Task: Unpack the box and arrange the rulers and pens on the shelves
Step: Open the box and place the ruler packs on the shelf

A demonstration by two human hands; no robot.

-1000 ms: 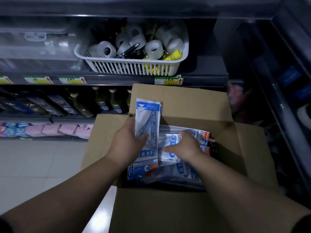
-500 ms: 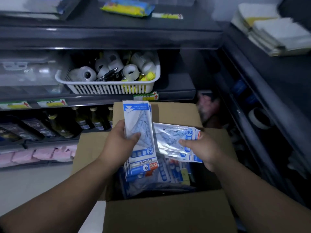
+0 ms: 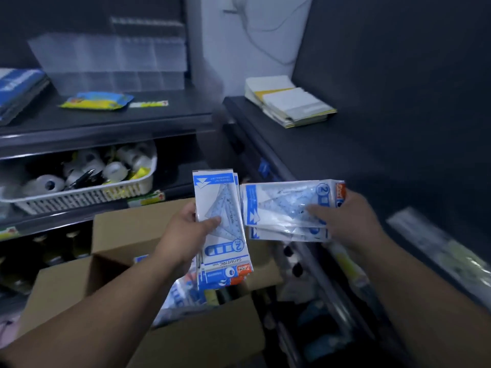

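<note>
Gripping a small stack of ruler packs (image 3: 223,227), the left hand (image 3: 183,235) has its thumb laid across the front and its fingers behind. These packs stand lengthwise away from the person, with the blue arrow header at the far end and the "GEOMETRIC" label at the near end. They hang over the open cardboard box (image 3: 202,338).

The right hand (image 3: 350,221) grasps a second stack of packs (image 3: 287,208), thumb on top. This stack lies crosswise: its blue header points left, almost meeting the first stack, and its orange-labelled end sits in the palm. It is held right of the box, in front of the dark side shelving (image 3: 318,160).

More blue-and-white packets (image 3: 180,296) lie inside the box.

To the left, a white slotted basket (image 3: 79,200) of tape rolls (image 3: 46,183) sits on a dark shelf. The shelf above carries a yellow-and-blue packet (image 3: 98,100) and a clear divided organiser (image 3: 111,59). A pile of paper pads (image 3: 292,104) rests on the side shelving, under a white wall (image 3: 252,35). The whole view is dim and blurred.
</note>
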